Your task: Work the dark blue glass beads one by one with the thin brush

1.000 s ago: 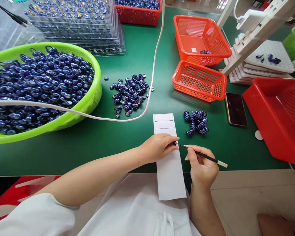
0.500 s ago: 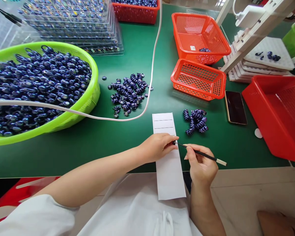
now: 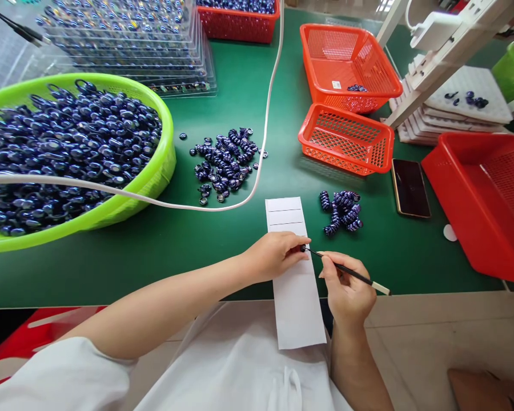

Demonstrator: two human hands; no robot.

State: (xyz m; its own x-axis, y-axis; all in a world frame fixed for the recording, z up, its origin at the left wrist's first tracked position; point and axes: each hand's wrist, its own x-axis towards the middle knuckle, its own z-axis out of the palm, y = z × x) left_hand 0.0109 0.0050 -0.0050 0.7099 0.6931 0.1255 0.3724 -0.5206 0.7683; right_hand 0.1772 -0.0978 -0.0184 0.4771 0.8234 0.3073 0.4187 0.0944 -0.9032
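My left hand (image 3: pixel 276 255) pinches a small dark blue bead (image 3: pixel 302 248) between thumb and fingers over a long white paper strip (image 3: pixel 297 297) that overhangs the table's front edge. My right hand (image 3: pixel 346 291) holds a thin black stick with a pale end (image 3: pixel 351 273), and its tip touches the bead. A small cluster of threaded blue beads (image 3: pixel 341 212) lies just beyond the strip on its right. A loose pile of blue beads (image 3: pixel 225 162) lies further back on the green table (image 3: pixel 163 251).
A lime green basin (image 3: pixel 154 177) full of blue beads stands at left, and a white cable (image 3: pixel 263 131) crosses it. Orange baskets (image 3: pixel 346 140) stand at the back, a red bin (image 3: pixel 484 200) at right, a dark phone (image 3: pixel 410 188) beside it. Clear trays (image 3: pixel 132 40) are stacked at back left.
My right hand has shifted slightly left and down, tilting the stick's pale end lower. My left hand and the bead stay in place.
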